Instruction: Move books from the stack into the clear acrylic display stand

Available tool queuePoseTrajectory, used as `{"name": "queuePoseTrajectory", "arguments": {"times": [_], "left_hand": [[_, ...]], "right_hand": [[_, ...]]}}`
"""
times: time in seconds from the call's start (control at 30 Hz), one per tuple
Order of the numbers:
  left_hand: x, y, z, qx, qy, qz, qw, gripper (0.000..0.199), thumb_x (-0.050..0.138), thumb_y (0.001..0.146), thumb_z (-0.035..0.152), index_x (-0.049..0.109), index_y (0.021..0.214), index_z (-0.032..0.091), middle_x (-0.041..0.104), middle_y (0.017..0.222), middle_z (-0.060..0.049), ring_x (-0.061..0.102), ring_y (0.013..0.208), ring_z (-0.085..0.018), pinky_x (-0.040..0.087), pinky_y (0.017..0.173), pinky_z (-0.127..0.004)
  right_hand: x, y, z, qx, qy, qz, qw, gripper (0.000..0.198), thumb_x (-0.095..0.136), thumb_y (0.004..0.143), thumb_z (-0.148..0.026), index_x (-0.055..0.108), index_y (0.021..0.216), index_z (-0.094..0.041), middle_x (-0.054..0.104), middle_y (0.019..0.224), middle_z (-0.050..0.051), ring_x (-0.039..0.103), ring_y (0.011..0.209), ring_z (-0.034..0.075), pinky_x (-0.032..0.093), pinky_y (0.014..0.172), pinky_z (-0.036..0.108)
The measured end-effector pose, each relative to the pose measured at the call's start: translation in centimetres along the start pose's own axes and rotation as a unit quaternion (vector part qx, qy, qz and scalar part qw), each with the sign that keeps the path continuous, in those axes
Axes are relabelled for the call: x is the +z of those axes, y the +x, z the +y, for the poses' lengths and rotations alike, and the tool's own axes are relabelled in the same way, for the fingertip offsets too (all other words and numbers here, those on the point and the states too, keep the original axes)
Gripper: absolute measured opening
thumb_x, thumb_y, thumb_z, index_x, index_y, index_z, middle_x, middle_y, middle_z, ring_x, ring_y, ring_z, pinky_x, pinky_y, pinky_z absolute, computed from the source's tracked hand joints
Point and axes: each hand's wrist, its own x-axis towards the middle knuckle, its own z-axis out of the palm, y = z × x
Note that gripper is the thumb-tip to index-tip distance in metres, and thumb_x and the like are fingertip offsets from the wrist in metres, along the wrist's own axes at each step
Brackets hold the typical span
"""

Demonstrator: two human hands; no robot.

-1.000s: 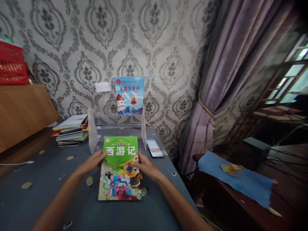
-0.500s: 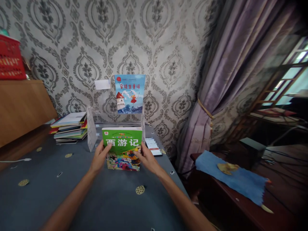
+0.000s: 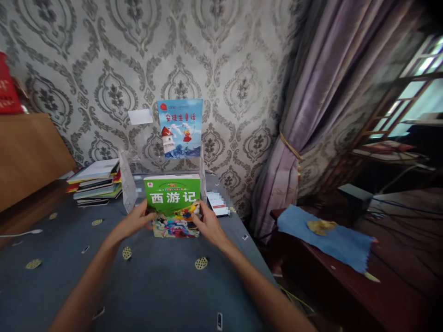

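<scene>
A green-covered picture book [image 3: 173, 210] with large white characters stands upright, facing me, in front of a clear plastic stand. My left hand [image 3: 136, 219] is closed on its lower left edge, thumb on the cover and fingers behind, partly hidden. On the right edge my right hand [image 3: 208, 223] grips it, with the thumb lying over the front cover. Above and behind it, a blue book [image 3: 182, 129] with red characters is upright in the stand [image 3: 128, 184], whose clear left side panel shows beside my left hand.
A stack of books [image 3: 97, 182] lies on the dark tablecloth to the left, near a white cable [image 3: 32, 232]. A phone [image 3: 218, 203] rests right of the stand. A small white card [image 3: 140, 116] is above the stand. Beyond the table's right edge, a blue cloth [image 3: 321, 237] covers part of a bench.
My left hand has shifted lower on the book's left edge. The right hand keeps its hold. The whole view has moved slightly, so most things appear further left and higher.
</scene>
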Motion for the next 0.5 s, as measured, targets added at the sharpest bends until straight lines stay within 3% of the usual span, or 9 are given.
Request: {"name": "queuePoseTrajectory", "arguments": {"times": [0.2, 0.5], "left_hand": [[2.4, 0.2, -0.4, 0.013, -0.086, 0.082, 0.993, 0.076, 0.072, 0.064, 0.044, 0.053, 0.134, 0.021, 0.06, 0.132, -0.012, 0.062, 0.111, -0.031, 0.062, 0.062, -0.033], [3.9, 1.2, -0.8, 0.017, -0.065, 0.174, 0.983, 0.062, 0.063, 0.062, 0.04, 0.056, 0.119, 0.018, 0.065, 0.107, -0.007, 0.063, 0.094, -0.025, 0.057, 0.053, -0.026]], "right_hand": [[0.6, -0.8, 0.4, 0.005, 0.002, 0.031, 1.0, 0.04, 0.051, 0.09, -0.03, 0.054, 0.128, -0.017, 0.07, 0.099, 0.005, 0.064, 0.078, 0.018, 0.049, 0.071, 0.028], [0.9, -0.2, 1.0, 0.008, 0.013, 0.046, 0.999, 0.04, 0.052, 0.087, -0.028, 0.056, 0.125, -0.016, 0.072, 0.109, 0.009, 0.067, 0.094, 0.021, 0.053, 0.079, 0.031]]}}
